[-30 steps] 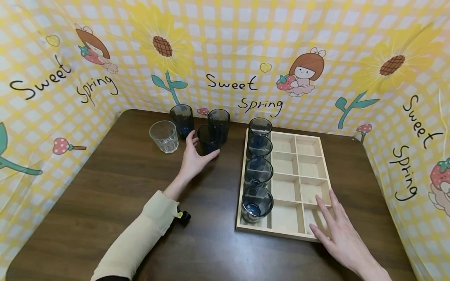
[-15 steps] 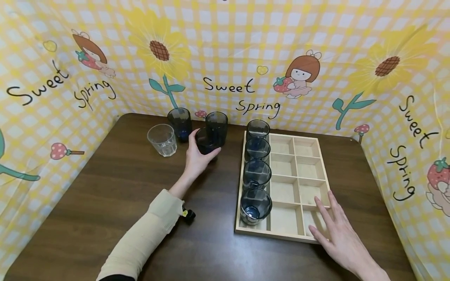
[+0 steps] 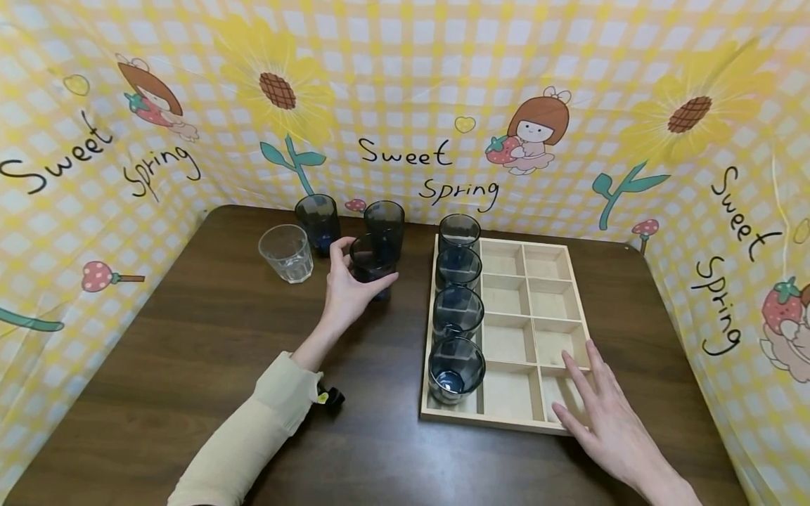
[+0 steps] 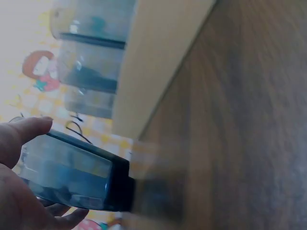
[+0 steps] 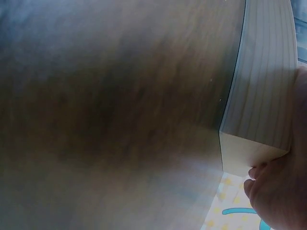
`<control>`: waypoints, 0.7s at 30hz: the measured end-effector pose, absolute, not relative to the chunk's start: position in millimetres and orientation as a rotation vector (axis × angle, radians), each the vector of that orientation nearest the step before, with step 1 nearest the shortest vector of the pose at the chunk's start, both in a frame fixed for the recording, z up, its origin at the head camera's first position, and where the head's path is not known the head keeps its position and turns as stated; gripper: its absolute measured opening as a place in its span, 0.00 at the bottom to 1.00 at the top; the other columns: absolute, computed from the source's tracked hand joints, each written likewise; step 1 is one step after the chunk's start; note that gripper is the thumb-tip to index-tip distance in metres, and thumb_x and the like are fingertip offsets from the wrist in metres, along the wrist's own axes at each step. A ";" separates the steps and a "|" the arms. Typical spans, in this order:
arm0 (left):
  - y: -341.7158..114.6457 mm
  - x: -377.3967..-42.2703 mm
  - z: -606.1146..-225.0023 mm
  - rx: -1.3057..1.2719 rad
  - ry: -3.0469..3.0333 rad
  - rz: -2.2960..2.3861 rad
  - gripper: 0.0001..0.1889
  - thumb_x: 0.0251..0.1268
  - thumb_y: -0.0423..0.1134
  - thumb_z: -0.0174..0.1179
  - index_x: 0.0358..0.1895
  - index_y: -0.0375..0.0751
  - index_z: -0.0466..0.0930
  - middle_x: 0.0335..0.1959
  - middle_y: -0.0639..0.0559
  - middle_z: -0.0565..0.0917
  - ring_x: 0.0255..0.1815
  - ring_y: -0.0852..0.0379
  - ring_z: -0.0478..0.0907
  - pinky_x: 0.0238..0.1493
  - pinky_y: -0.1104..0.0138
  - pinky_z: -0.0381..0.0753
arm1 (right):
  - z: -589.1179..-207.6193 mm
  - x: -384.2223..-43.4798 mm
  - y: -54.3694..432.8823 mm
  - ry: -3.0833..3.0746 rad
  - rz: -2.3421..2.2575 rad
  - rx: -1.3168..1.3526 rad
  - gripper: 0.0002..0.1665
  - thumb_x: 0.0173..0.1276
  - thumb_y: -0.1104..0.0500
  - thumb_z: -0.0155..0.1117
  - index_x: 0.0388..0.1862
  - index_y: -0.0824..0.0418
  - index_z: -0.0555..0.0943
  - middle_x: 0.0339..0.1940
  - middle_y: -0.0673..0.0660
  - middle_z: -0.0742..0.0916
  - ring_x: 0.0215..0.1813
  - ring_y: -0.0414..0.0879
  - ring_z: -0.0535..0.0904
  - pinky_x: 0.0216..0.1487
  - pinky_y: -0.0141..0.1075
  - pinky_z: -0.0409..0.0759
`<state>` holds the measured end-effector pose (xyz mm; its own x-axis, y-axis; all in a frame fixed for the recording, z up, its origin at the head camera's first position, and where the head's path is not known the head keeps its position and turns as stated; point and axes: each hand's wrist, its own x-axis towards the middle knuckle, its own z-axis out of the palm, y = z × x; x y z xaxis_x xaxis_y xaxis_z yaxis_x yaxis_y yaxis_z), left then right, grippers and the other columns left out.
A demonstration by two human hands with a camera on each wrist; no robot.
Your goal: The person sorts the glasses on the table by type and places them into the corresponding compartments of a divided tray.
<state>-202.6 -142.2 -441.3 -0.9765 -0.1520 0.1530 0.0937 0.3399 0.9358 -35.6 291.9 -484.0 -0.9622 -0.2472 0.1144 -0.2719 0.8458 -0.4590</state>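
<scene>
My left hand (image 3: pixel 346 292) grips a dark tinted glass (image 3: pixel 375 263), thumb on one side and fingers on the other. In the left wrist view this glass (image 4: pixel 72 170) shows from the side, its base close to the tabletop; whether it touches is unclear. Behind it stand two more dark glasses (image 3: pixel 384 225), (image 3: pixel 318 221), and a clear glass (image 3: pixel 287 254) is to the left. My right hand (image 3: pixel 610 425), fingers spread and fairly straight, rests at the front right corner of a wooden compartment tray (image 3: pixel 506 422). The right wrist view shows fingertips by the tray's corner (image 5: pixel 254 153).
Several dark glasses (image 3: pixel 457 369) stand upright in a row along the tray's left column. Brown tabletop (image 3: pixel 190 337) extends in front and to the left. A yellow checked cloth (image 3: pixel 405 84) hangs behind and at both sides.
My left hand's fingers have closed round the near dark glass, which has shifted slightly toward me from the glass behind it. The right hand stays on the tray.
</scene>
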 end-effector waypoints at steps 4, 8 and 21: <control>-138.3 -195.5 -427.1 -0.017 -2.400 -1.688 0.50 0.57 0.40 0.85 0.76 0.44 0.58 0.64 0.34 0.87 0.65 0.39 0.86 0.69 0.45 0.81 | -484.3 -35.5 292.1 -2.970 0.746 0.416 0.51 0.80 0.45 0.69 0.93 0.46 0.55 0.96 0.62 0.44 0.84 0.85 0.55 0.76 0.81 0.61; -133.3 -190.3 -412.4 -0.135 -2.390 -1.668 0.49 0.56 0.40 0.86 0.75 0.44 0.60 0.62 0.37 0.88 0.62 0.41 0.88 0.64 0.46 0.84 | -484.3 -35.2 291.9 -2.973 0.745 0.415 0.51 0.80 0.45 0.69 0.93 0.46 0.54 0.96 0.63 0.44 0.85 0.85 0.55 0.78 0.80 0.59; -106.2 -210.5 -369.0 -0.325 -2.312 -1.643 0.48 0.56 0.41 0.86 0.74 0.44 0.62 0.57 0.40 0.91 0.55 0.44 0.91 0.56 0.49 0.90 | -483.3 -34.6 290.4 -3.001 0.727 0.406 0.52 0.81 0.44 0.69 0.94 0.46 0.54 0.96 0.63 0.43 0.85 0.84 0.55 0.68 0.83 0.66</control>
<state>-210.5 -106.2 -369.0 -0.9338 0.0176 0.3573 0.3433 0.3255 0.8810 -34.6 290.4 -483.3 -0.9657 -0.2449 0.0869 -0.2575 0.8572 -0.4461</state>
